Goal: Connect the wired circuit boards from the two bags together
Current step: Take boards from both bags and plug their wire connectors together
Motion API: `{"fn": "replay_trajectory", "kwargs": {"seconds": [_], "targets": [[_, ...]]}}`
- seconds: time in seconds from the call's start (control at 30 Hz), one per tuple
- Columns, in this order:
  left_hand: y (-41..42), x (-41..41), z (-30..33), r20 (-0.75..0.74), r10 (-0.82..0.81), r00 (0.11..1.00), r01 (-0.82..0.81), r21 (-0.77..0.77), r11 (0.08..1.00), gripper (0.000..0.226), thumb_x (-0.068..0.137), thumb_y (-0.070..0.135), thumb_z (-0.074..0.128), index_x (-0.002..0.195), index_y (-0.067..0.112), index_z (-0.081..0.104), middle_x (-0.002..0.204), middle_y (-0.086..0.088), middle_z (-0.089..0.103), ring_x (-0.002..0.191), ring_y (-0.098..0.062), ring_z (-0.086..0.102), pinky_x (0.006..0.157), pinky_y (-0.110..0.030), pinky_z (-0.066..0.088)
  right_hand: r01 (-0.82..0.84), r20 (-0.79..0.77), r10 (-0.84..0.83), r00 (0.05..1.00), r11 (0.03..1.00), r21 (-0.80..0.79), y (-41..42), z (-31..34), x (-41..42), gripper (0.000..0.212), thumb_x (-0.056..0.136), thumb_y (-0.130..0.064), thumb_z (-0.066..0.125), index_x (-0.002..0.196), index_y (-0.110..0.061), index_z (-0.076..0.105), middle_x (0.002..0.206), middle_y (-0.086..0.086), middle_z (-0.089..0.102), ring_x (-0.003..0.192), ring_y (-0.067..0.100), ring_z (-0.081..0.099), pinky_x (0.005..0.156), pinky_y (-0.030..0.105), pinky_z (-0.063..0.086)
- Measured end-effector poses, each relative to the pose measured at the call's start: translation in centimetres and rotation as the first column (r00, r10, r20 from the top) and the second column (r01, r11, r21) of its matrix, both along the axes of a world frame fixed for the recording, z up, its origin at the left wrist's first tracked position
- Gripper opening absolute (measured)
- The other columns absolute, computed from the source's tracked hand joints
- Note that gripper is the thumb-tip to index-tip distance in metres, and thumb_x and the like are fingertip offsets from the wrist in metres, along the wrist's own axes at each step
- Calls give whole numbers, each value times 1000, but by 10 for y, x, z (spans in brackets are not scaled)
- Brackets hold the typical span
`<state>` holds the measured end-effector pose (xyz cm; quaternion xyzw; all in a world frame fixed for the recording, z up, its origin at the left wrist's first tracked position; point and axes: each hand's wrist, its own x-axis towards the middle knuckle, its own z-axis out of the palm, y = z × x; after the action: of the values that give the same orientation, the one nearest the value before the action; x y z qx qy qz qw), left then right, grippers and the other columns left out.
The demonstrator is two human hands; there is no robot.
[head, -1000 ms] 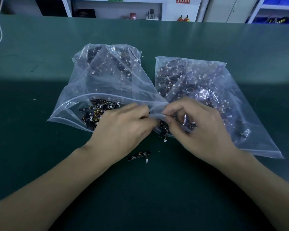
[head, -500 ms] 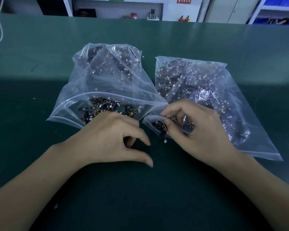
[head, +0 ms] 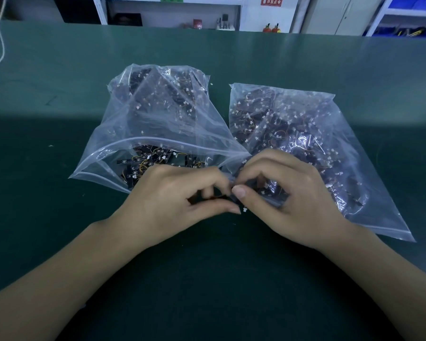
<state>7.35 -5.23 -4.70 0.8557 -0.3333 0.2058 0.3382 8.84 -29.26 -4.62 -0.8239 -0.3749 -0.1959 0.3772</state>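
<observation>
Green table [head: 59, 217] carries two bags [head: 158, 124] mid-surface. Left hand [head: 177, 200] pinches a dark circuit board [head: 217, 198]; right hand [head: 280, 193] pinches its small part. Plugs should be aligned before pushing gently.

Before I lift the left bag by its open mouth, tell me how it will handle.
The left bag is thin, creased film, so it will likely sag and flop. It is packed with small wired boards, so probably heavy for its size. Its mouth gapes open, so boards may spill if tipped.
</observation>
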Motion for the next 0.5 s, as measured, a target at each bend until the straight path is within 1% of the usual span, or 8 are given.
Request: {"fn": "replay_trajectory", "kwargs": {"seconds": [0.1, 0.2, 0.3, 0.4, 0.5], "targets": [[-1, -1, 0, 11, 3, 1000, -3, -28, 1000, 29, 92, 48, 79, 96, 20, 74, 70, 12, 57, 61, -3, 50, 58, -19, 46, -25, 16, 25, 1000, 999, -32, 1, -1, -1, 23, 100, -30, 73, 95, -9, 80, 95, 2, 69, 84, 22, 65, 78, 41, 53], [-2, -3, 2, -22, -13, 1000, 11, -62, 998, 37, 87, 50, 82, 100, 23, 62, 75, 7, 60, 63, -8, 55, 60, -13, 46, -40, 38, 41, 998, 998, -41, 1, 1, -2, 21, 99, -30, 76, 97, -11, 83, 95, 2, 69, 87, 22, 68, 80, 43, 54], [-2, -5, 2, -33, -42, 999, 41, -42, 998, 44, 80, 49, 87, 92, 16, 59, 70, 8, 59, 62, -9, 54, 59, -11, 44, -51, 38, 53, 998, 998, -46, 2, 1, -2, 19, 98, -30, 77, 97, -12, 84, 93, 0, 69, 86, 20, 67, 80, 40, 54], [-4, -6, 4, 41, -64, 997, 63, 12, 998, 46, 83, 48, 85, 83, 12, 57, 68, 12, 53, 61, -5, 48, 58, -8, 40, -79, 34, 81, 996, 996, -44, 2, 0, -3, 18, 98, -28, 77, 93, -12, 84, 88, 0, 69, 82, 17, 66, 79, 34, 53], [-5, -6, 4, 100, -51, 994, 49, 27, 998, 45, 86, 50, 82, 82, 10, 61, 69, 13, 55, 61, -6, 49, 57, -15, 44, -87, 24, 88, 996, 996, -30, 2, 1, -2, 18, 98, -25, 77, 90, -10, 83, 87, 0, 68, 80, 17, 65, 77, 28, 50]]}}
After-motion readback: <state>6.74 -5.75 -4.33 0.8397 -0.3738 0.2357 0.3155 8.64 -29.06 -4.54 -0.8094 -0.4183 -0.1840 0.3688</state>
